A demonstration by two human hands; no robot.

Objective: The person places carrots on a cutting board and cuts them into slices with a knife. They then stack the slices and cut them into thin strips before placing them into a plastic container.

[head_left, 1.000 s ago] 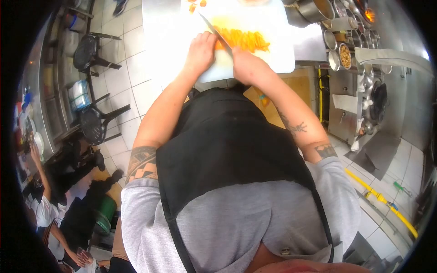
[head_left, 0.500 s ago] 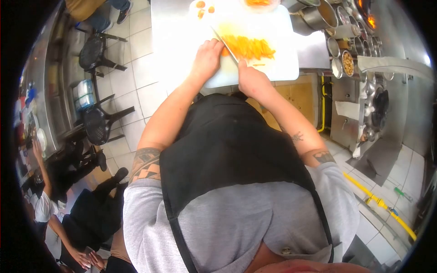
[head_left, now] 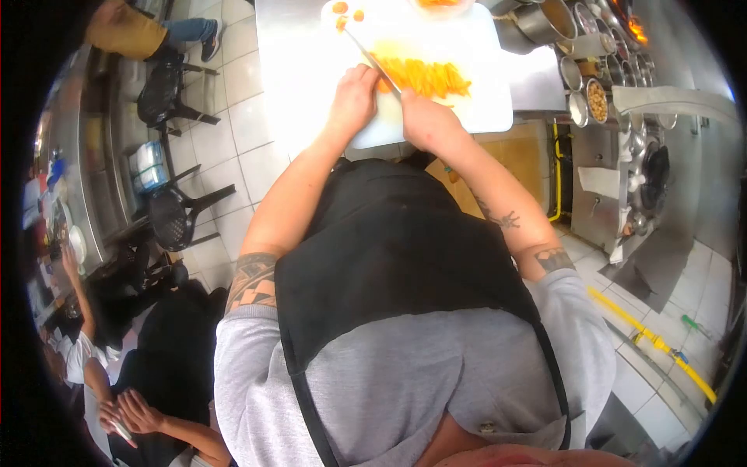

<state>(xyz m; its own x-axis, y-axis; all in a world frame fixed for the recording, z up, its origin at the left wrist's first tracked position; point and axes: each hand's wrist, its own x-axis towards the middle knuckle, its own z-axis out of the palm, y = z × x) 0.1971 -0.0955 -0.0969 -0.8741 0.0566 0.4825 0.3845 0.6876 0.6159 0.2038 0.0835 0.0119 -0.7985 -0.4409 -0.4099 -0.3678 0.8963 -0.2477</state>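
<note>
A knife [head_left: 372,56] is gripped in my right hand [head_left: 428,123], its blade slanting up and left across a white cutting board [head_left: 475,43]. Along the blade's right side lies a row of thin orange strips [head_left: 426,76]. My left hand [head_left: 357,95] has its fingers curled together at the blade's left side, on an orange piece [head_left: 382,86] mostly hidden by them. Small orange end pieces [head_left: 341,8] rest near the board's upper left, close to the knife tip. At the top edge sits a bowl [head_left: 442,8] with more orange pieces.
Metal pots [head_left: 547,22] and small containers [head_left: 597,101] stand at the right, with a flame [head_left: 637,31] beyond. Black chairs [head_left: 170,218] are on the tiled floor at left. Other people [head_left: 175,350] are at lower left, and another person [head_left: 128,31] is at upper left.
The knife and my right hand have shifted slightly up and left, the tip reaching closer to the end pieces. Other people at the left have moved.
</note>
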